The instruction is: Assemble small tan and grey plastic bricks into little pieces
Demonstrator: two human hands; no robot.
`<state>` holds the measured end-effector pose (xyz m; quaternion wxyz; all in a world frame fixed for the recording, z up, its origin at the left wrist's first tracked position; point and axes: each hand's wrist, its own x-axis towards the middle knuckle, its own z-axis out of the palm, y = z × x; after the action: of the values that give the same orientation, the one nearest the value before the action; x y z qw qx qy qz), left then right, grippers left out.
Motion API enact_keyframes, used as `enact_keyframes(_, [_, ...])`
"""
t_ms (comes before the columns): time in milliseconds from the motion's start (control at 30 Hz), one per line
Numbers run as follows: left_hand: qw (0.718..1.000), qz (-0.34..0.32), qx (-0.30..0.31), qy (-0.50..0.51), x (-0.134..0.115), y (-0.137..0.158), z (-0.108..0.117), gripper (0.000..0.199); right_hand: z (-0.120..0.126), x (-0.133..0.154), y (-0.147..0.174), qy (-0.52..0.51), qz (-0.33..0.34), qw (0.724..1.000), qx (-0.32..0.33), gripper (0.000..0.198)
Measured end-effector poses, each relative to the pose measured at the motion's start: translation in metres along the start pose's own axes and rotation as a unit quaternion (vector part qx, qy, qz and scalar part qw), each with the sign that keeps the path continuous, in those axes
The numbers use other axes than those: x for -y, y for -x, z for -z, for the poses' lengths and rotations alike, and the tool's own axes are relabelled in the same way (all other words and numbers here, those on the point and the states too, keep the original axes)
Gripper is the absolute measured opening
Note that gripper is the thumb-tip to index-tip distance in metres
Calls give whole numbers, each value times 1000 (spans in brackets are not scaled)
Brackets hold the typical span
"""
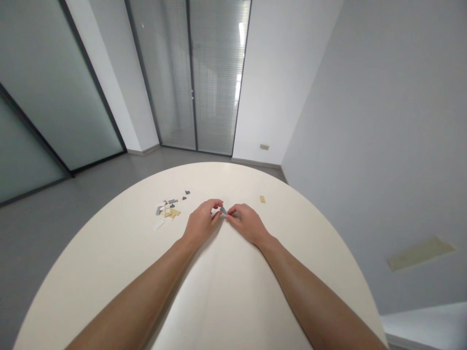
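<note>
Just above the middle of the round table [219,272], my two hands meet at a small grey building-brick piece [224,210]. The fingers of my left hand [202,218] are closed on its left side. My right hand [248,221] pinches its lower right end between thumb and fingertips. Its finer details are too small to make out, and the fingertips cover part of it. To the left of my left hand lies a loose pile of small flat pieces, with tan pieces [172,213], grey pieces [172,201] and a white piece [159,225].
A single tan piece [262,199] lies apart, beyond my right hand. Two small dark pieces [187,192] sit behind the pile. Past the table's far edge are a glass partition [215,87] and a grey wall [383,121] at the right.
</note>
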<state>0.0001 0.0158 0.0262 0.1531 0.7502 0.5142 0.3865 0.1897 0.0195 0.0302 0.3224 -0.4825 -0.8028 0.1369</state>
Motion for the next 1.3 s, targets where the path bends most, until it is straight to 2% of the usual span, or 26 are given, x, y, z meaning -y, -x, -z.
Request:
enact_keyframes(100, [1000, 2, 3, -5, 0, 0, 0, 26, -1, -1, 0, -12, 4, 1000, -3, 10])
enact_keyframes(400, [999, 0, 28, 32, 3, -1, -2, 30, -2, -3, 2, -27, 24, 999, 2, 29])
enact_keyframes(933, [998, 4, 31, 49, 4, -1, -5, 30, -1, -2, 2, -30, 23, 999, 9, 31])
enact_keyframes(1300, [999, 36, 41, -3, -5, 0, 0, 28, 0, -1, 2, -32, 23, 999, 11, 30])
